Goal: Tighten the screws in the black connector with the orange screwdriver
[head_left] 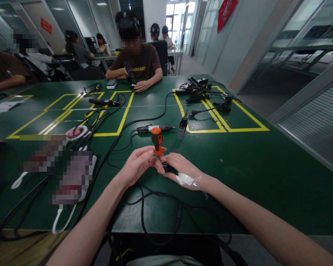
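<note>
An orange and black screwdriver point(157, 141) stands upright between my hands, its handle at the top. The fingers of my left hand point(140, 162) are closed round its lower part. My right hand point(184, 168), with a white dressing taped on its back, pinches a small black cylindrical part point(165, 166) just below the screwdriver. The screwdriver's tip is hidden. Beyond my hands lies a grey and black electric screwdriver point(152, 128) with a cable. To its right stands a black-topped bottle-like object point(182, 123) with a pointed metal tip.
Black cables point(155, 194) loop across the green table point(252, 177). Two phones or power banks point(73, 177) with white cords lie at the left. A pile of black cables and adapters point(198, 90) lies at the back right. A person point(140, 61) works across the table.
</note>
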The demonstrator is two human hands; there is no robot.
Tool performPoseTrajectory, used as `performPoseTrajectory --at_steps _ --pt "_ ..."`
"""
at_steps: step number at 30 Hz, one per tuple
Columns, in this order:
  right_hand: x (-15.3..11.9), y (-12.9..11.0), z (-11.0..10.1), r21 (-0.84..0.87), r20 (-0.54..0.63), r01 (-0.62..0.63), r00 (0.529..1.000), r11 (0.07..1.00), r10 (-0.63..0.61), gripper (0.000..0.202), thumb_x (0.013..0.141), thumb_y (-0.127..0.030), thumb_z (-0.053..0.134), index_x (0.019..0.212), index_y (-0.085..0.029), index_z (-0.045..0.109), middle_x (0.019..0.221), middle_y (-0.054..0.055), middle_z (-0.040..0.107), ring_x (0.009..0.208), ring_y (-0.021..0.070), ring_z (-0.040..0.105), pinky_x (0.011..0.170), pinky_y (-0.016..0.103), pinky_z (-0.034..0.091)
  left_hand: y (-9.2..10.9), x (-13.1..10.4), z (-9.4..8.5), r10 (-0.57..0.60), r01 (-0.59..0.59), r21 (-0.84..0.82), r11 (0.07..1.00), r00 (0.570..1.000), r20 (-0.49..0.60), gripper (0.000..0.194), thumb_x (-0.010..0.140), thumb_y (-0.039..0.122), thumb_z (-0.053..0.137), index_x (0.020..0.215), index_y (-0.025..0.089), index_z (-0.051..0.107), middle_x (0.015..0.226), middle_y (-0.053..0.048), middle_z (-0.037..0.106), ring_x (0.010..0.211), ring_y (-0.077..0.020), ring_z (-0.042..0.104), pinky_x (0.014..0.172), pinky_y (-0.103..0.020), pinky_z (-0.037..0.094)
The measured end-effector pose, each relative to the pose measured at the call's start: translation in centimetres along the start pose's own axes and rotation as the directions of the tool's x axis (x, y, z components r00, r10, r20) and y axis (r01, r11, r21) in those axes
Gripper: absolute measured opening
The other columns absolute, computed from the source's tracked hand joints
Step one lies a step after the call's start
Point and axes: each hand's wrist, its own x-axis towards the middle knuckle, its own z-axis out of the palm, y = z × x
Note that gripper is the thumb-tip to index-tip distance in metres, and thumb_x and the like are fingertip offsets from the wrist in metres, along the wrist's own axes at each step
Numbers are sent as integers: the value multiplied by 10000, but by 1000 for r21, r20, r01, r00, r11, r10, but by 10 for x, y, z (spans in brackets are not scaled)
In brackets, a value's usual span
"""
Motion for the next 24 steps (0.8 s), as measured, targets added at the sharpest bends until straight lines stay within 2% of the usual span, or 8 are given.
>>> performPoseTrajectory --at_steps 3,8,11,14,16,20,24 --pt "0 -1 -1 1 -2 -7 1000 1000 7 234 954 -260 669 1175 -207 613 1177 124 715 1129 286 662 1021 503 506 0 0 0 -13 13 22 1000 1000 -14 345 861 448 767 905 106 759 837 -96 763 590 -158 691 651 -303 564" --pt "1 -2 -2 7 22 -8 1000 1000 8 210 965 -270 666 1152 -192 612 1166 125 715 1146 286 653 1026 495 500 -1 -1 0 21 -21 -6 1000 1000 -2 300 760 318 880 946 152 713 825 -35 756 598 -153 707 630 -277 567" --pt "1 -2 -3 4 18 -12 1000 1000 12 194 964 -267 665 1137 -195 615 1159 125 716 1133 287 658 1021 493 503 0 0 1 21 -21 -6 1000 1000 5 327 777 382 861 955 138 736 823 -52 753 600 -162 712 627 -280 570" --pt "1 -3 -3 -9 12 -19 1000 1000 20 200 959 -264 668 1141 -201 615 1154 119 715 1106 287 663 1012 496 507 0 0 1 2 -2 10 1000 1000 2 365 822 468 805 865 109 756 789 -79 750 586 -165 701 631 -290 571" --pt "1 -3 -2 -10 19 -19 1000 1000 20 207 957 -261 671 1146 -196 613 1159 121 712 1106 287 661 1018 496 503 0 0 1 -1 1 19 1000 1000 -6 354 824 459 808 842 111 752 783 -75 752 585 -157 700 636 -283 569" --pt "0 -1 -1 4 15 -10 1000 1000 10 224 956 -251 674 1158 -180 609 1163 129 711 1132 288 653 1031 495 493 0 -1 1 21 -21 14 1000 1000 1 312 745 352 893 921 145 740 826 -42 760 591 -144 713 636 -260 566" --pt "0 1 1 3 1 -12 1000 1000 12 220 946 -251 681 1146 -187 612 1176 132 712 1127 293 656 1012 499 502 1 0 0 3 -3 7 1000 1000 13 361 788 439 843 928 117 759 805 -66 756 587 -152 705 634 -273 571"
